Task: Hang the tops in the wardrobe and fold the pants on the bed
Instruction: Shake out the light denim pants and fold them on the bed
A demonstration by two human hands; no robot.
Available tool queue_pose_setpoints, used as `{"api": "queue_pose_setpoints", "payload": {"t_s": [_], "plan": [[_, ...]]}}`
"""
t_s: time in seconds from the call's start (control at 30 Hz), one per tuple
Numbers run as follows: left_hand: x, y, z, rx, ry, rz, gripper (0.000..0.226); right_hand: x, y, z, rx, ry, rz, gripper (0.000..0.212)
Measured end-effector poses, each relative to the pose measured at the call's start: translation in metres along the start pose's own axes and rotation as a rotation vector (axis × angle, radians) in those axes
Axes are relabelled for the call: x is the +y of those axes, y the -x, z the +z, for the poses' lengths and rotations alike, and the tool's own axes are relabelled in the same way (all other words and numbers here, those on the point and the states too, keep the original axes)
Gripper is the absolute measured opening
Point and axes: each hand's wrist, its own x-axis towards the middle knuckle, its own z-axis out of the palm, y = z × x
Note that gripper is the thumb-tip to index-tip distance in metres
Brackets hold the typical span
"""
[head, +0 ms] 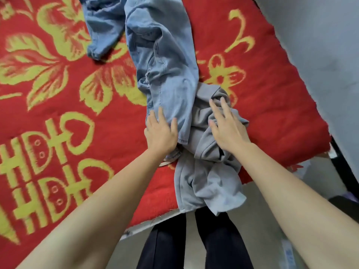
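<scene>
Light blue jeans lie stretched away from me across the bed, one leg bent off to the upper left. A crumpled grey top lies under their near end and hangs over the bed's near edge. My left hand rests flat on the near end of the jeans, fingers straight. On the bunched grey top, just right of the jeans, my right hand lies with its fingers spread.
The bed wears a red blanket with yellow flower and character patterns. Its right edge runs diagonally beside a grey floor. My dark-trousered legs stand at the near edge. A dark object sits at the bed's right corner.
</scene>
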Motion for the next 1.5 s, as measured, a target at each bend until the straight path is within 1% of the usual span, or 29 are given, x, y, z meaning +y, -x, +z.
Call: {"api": "queue_pose_setpoints", "payload": {"t_s": [0.07,0.1,0.13,0.17,0.23,0.3,0.37,0.4,0.47,0.53,0.63,0.7,0.77,0.83,0.9,0.93,0.97,1.03,1.07,1.13,1.17,1.23,1.3,1.33,1.37,1.4,1.43,1.47,1.5], "plan": [[-0.006,-0.031,0.014,-0.062,0.140,-0.170,0.080,0.003,-0.010,0.021,-0.028,0.112,-0.013,0.053],[-0.012,-0.043,0.020,-0.094,0.170,-0.204,0.082,0.004,-0.014,0.029,-0.032,0.160,-0.012,0.050],[-0.017,-0.050,0.026,-0.111,0.177,-0.194,0.077,0.005,-0.017,0.036,-0.023,0.191,-0.006,0.048],[-0.023,-0.053,0.030,-0.098,0.159,-0.152,0.065,0.004,-0.020,0.040,-0.005,0.197,0.010,0.046],[-0.037,-0.049,0.034,-0.010,0.069,-0.026,0.046,-0.003,-0.028,0.040,0.047,0.156,0.074,0.043],[-0.062,-0.040,0.030,0.055,-0.003,0.079,0.045,-0.018,-0.037,0.036,0.149,0.156,0.149,0.038],[-0.104,-0.028,0.019,0.078,-0.051,0.121,0.050,-0.040,-0.050,0.028,0.274,0.176,0.187,0.036],[-0.131,-0.019,0.012,0.078,-0.083,0.107,0.054,-0.053,-0.056,0.025,0.327,0.167,0.188,0.037],[-0.196,0.000,-0.002,0.067,-0.172,0.040,0.062,-0.081,-0.069,0.022,0.420,0.112,0.170,0.041],[-0.260,0.023,-0.017,0.031,-0.256,-0.077,0.064,-0.112,-0.086,0.026,0.458,0.013,0.137,0.047],[-0.340,0.056,-0.034,-0.037,-0.387,-0.320,0.059,-0.163,-0.114,0.051,0.328,-0.148,0.153,0.069],[-0.377,0.073,-0.042,-0.085,-0.479,-0.465,0.054,-0.194,-0.128,0.075,0.214,-0.161,0.256,0.086],[-0.400,0.079,-0.049,-0.147,-0.557,-0.584,0.046,-0.217,-0.134,0.101,0.145,-0.128,0.330,0.097],[-0.415,0.077,-0.049,-0.148,-0.571,-0.647,0.036,-0.231,-0.138,0.123,0.111,-0.153,0.378,0.107],[-0.420,0.069,-0.042,-0.072,-0.497,-0.648,0.031,-0.241,-0.141,0.139,0.102,-0.176,0.425,0.112],[-0.419,0.063,-0.039,-0.003,-0.411,-0.639,0.033,-0.245,-0.144,0.144,0.096,-0.241,0.439,0.108],[-0.414,0.055,-0.038,0.082,-0.294,-0.627,0.035,-0.250,-0.147,0.148,0.076,-0.403,0.446,0.099],[-0.397,0.035,-0.040,0.247,-0.027,-0.602,0.039,-0.262,-0.149,0.154,0.017,-0.803,0.457,0.063],[-0.386,0.023,-0.044,0.308,0.086,-0.583,0.038,-0.266,-0.148,0.158,0.036,-0.903,0.436,0.048],[-0.364,-0.002,-0.050,0.377,0.251,-0.536,0.039,-0.270,-0.143,0.165,0.064,-0.788,0.328,0.036],[-0.352,-0.013,-0.054,0.405,0.308,-0.504,0.042,-0.270,-0.137,0.169,0.011,-0.708,0.271,0.033],[-0.328,-0.032,-0.061,0.480,0.385,-0.413,0.053,-0.267,-0.118,0.178,-0.177,-0.575,0.193,0.034],[-0.303,-0.049,-0.069,0.550,0.403,-0.286,0.060,-0.258,-0.092,0.182,-0.355,-0.530,0.176,0.039],[-0.292,-0.057,-0.072,0.546,0.365,-0.212,0.061,-0.252,-0.081,0.181,-0.442,-0.536,0.183,0.037],[-0.285,-0.064,-0.072,0.496,0.285,-0.140,0.061,-0.246,-0.072,0.177,-0.531,-0.539,0.203,0.032],[-0.280,-0.071,-0.070,0.399,0.196,-0.074,0.060,-0.238,-0.067,0.173,-0.599,-0.525,0.218,0.026],[-0.277,-0.077,-0.065,0.268,0.133,-0.030,0.058,-0.230,-0.064,0.168,-0.619,-0.481,0.225,0.017],[-0.277,-0.083,-0.060,0.129,0.104,-0.020,0.057,-0.222,-0.065,0.162,-0.573,-0.403,0.218,0.012],[-0.278,-0.088,-0.054,0.017,0.095,-0.044,0.056,-0.211,-0.070,0.158,-0.461,-0.287,0.215,0.013]]}}
